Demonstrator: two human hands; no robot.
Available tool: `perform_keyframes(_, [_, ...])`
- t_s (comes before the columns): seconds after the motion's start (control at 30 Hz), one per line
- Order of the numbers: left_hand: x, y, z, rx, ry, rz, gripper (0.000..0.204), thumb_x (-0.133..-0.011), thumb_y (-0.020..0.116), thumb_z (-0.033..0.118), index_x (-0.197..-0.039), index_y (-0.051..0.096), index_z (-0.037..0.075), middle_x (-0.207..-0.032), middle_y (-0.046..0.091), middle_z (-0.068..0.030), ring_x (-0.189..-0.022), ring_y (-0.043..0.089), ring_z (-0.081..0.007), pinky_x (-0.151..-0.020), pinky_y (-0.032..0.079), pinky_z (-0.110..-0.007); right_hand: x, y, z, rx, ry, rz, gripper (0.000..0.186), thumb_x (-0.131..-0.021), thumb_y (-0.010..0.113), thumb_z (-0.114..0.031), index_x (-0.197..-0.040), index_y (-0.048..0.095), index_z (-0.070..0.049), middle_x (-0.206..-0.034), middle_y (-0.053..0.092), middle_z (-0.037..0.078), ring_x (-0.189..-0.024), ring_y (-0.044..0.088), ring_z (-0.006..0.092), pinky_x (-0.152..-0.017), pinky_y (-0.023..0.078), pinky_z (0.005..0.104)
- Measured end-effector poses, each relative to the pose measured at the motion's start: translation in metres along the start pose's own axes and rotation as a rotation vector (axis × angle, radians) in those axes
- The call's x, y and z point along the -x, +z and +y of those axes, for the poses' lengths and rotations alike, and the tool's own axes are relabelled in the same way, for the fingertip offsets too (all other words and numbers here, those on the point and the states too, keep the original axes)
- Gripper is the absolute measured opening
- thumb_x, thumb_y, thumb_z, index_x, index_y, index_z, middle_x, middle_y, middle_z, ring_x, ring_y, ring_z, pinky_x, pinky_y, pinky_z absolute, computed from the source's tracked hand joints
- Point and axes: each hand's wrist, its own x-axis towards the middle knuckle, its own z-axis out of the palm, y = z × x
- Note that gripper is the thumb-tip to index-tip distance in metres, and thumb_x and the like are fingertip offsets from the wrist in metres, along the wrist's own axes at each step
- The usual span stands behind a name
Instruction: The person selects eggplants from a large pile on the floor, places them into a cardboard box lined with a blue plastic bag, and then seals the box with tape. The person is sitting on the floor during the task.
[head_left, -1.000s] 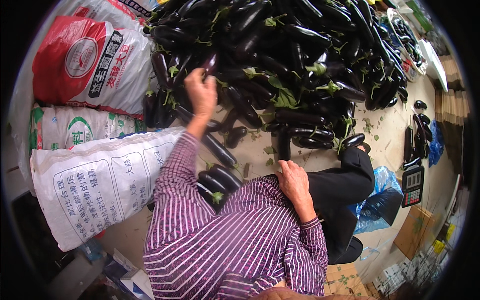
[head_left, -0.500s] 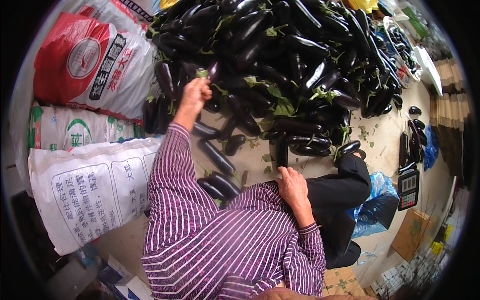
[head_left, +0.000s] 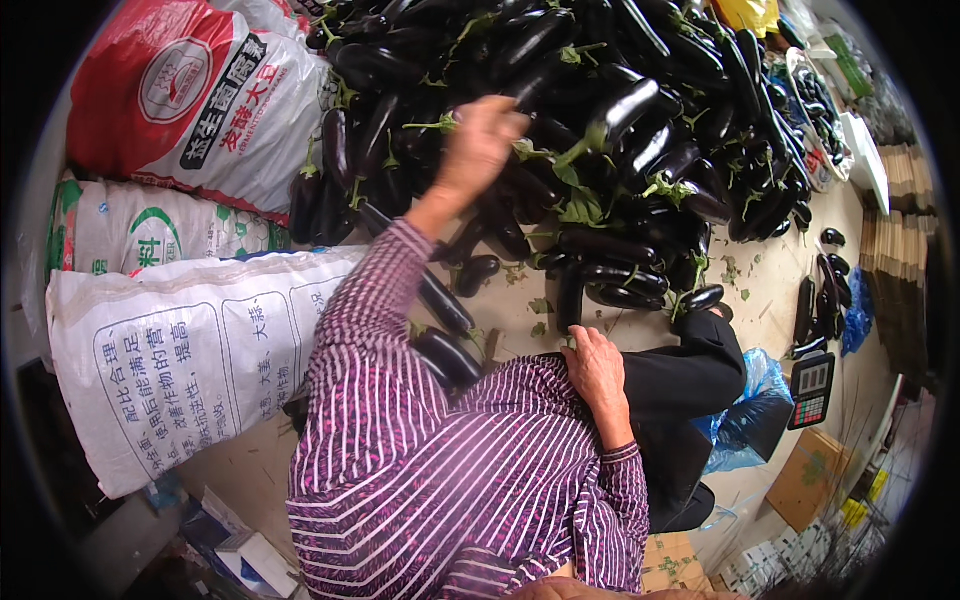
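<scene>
Over eggplants (head_left: 625, 110), left hand (head_left: 482, 145) blurred, grip unclear; on thigh (head_left: 665, 385), right hand (head_left: 599, 372) loosely open.

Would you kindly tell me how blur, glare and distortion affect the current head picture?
Head view: the left hand is blurred, apparently by motion, while the right hand looks sharper; head view: glare streaks several eggplants; head view: fisheye curvature, with corners fading to black.

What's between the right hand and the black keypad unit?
In the head view, from the right hand: the black trouser leg, then crumpled blue plastic, then the keypad unit.
</scene>
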Motion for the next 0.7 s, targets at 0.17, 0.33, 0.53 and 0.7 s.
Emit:
perform_keyframes(0.17, [0.037,-0.102,-0.221,-0.732,-0.537,0.397,0.062,-0.079,0.079,0.037,-0.123,0.06,-0.001,-0.121,0.064,-0.0247,-0.118,0.057,-0.0439,-0.101,0.046,-0.054,-0.002,0.002,0.0,0.01,0.0,0.008,0.032,-0.086,0.072,-0.019,-0.113,0.061,-0.006,-0.096,0.064,0.013,-0.094,0.065,0.0339,-0.083,0.051,0.0454])
perform_keyframes(0.33, [0.086,-0.143,-0.318,-0.133,-1.039,0.35,0.08,-0.081,0.082,0.044,-0.135,0.05,-0.006,-0.113,0.069,-0.0213,-0.095,0.071,-0.0315,-0.079,0.058,-0.043,-0.004,0.004,-0.001,0.008,0.002,0.001,0.031,-0.086,0.073,-0.019,-0.111,0.061,-0.006,-0.095,0.065,0.013,-0.095,0.065,0.0334,-0.083,0.052,0.0454])
perform_keyframes(0.53, [0.081,-0.104,-0.239,0.81,-1.016,0.54,0.035,-0.087,0.081,0.038,-0.099,0.062,0.01,-0.079,0.066,-0.0058,-0.057,0.063,-0.0131,-0.046,0.049,-0.025,-0.004,0.002,0.0,0.028,0.036,-0.003,0.029,-0.086,0.072,-0.019,-0.109,0.06,-0.006,-0.095,0.065,0.013,-0.095,0.066,0.0333,-0.083,0.052,0.0453])
perform_keyframes(0.7, [0.098,-0.062,-0.103,1.111,-0.863,0.274,0.036,-0.091,0.078,0.03,-0.111,0.061,0.006,-0.088,0.067,-0.0078,-0.067,0.062,-0.0138,-0.062,0.053,-0.028,-0.005,0.005,-0.002,0.035,0.013,-0.022,0.028,-0.086,0.072,-0.019,-0.108,0.06,-0.006,-0.096,0.065,0.014,-0.095,0.066,0.0339,-0.083,0.052,0.0454])
